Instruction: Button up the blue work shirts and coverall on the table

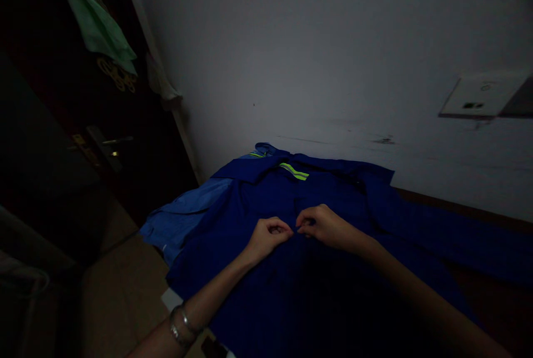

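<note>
A dark blue work jacket (258, 202) lies spread out, its collar toward the wall and a yellow-green reflective strip (295, 171) showing near the neck. Over its middle front, my left hand (270, 234) is closed in a pinch, fingertips on the cloth. My right hand (318, 223) pinches the jacket close beside it, the two sets of fingertips only a small gap apart. Whether a button sits between them is too dark to see. Two silver bangles (181, 324) circle my left wrist. Lighter blue clothing (187, 211) lies under the jacket's left side.
Behind the jacket rises a white wall (316, 69) with a socket plate (478, 94) at the right. On the left stands a dark door (95, 97) with a metal handle (116, 140) and a hanging green cloth (100, 25). Tiled floor (120, 269) shows at the lower left.
</note>
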Motion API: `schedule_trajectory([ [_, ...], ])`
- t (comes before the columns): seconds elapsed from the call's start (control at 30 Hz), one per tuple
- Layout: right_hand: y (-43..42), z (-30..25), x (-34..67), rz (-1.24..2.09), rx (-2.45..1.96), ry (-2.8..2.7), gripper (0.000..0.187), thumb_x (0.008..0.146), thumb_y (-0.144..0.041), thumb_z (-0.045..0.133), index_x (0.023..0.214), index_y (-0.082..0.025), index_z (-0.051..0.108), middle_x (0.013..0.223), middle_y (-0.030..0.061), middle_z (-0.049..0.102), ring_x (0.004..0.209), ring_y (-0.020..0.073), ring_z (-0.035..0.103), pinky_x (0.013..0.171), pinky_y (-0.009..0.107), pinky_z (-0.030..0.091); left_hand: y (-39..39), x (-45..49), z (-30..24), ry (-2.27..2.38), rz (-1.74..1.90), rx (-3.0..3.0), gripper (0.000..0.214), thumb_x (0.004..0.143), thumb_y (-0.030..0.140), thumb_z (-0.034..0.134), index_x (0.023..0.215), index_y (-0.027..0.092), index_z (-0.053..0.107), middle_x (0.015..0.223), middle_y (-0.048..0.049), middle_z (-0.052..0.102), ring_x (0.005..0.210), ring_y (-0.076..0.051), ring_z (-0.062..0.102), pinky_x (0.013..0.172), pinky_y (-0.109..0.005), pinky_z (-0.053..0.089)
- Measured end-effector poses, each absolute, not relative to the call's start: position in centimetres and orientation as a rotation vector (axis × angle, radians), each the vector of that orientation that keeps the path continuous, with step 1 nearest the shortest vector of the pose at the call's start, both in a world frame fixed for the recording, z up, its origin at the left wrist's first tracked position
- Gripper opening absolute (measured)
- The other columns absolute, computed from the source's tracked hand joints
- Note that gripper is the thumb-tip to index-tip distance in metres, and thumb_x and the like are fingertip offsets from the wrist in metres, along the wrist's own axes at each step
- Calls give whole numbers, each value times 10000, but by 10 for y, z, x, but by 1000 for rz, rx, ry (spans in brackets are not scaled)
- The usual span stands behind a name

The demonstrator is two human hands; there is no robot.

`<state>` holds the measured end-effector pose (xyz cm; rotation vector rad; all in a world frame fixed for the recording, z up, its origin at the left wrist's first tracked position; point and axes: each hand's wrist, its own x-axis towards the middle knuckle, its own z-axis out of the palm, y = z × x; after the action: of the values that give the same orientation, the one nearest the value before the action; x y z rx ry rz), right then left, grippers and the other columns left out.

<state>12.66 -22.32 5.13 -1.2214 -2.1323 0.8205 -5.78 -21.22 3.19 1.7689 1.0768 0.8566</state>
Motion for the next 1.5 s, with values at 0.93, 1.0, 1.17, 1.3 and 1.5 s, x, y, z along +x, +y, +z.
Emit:
schedule_trajectory([
  [0.93, -226, 50, 121, 657, -1220, -2285, 167, 708, -143, 497, 782, -158, 647, 676, 25, 616, 597, 109, 531, 551, 199, 354, -210, -64, 32, 966, 694, 1910, 131, 665, 174, 561, 712, 116, 668, 679, -8, 547, 576, -69, 431, 534, -175, 319],
  [1.0, -227, 49, 119, 614, -1221, -2301, 172, 705, -132, 495, 780, -161, 647, 710, 32, 623, 637, 117, 538, 577, 204, 356, -209, -64, 30, 958, 677, 1903, 128, 656, 160, 558, 710, 109, 661, 672, -3, 539, 563, -62, 420, 526, -173, 314],
  [1.17, -229, 50, 118, 615, -1194, -2285, 176, 702, -109, 484, 756, -163, 643, 691, 26, 621, 625, 114, 540, 565, 198, 355, -210, -64, 31, 934, 665, 1883, 114, 651, 143, 546, 704, 102, 638, 661, 3, 524, 546, -55, 408, 505, -168, 304],
  [1.3, -228, 52, 121, 668, -1153, -2247, 142, 699, -127, 505, 738, -161, 638, 674, 20, 622, 609, 110, 550, 550, 193, 363, -213, -63, 35, 889, 694, 1893, 78, 652, 134, 539, 660, 105, 611, 646, 6, 505, 560, -59, 415, 512, -164, 310],
  [1.5, -228, 58, 126, 716, -1125, -2189, 106, 700, -165, 530, 711, -160, 636, 689, 21, 638, 656, 122, 572, 594, 207, 389, -214, -63, 36, 821, 813, 1895, 84, 670, 161, 551, 649, 109, 613, 675, -7, 508, 592, -70, 437, 535, -174, 315],
])
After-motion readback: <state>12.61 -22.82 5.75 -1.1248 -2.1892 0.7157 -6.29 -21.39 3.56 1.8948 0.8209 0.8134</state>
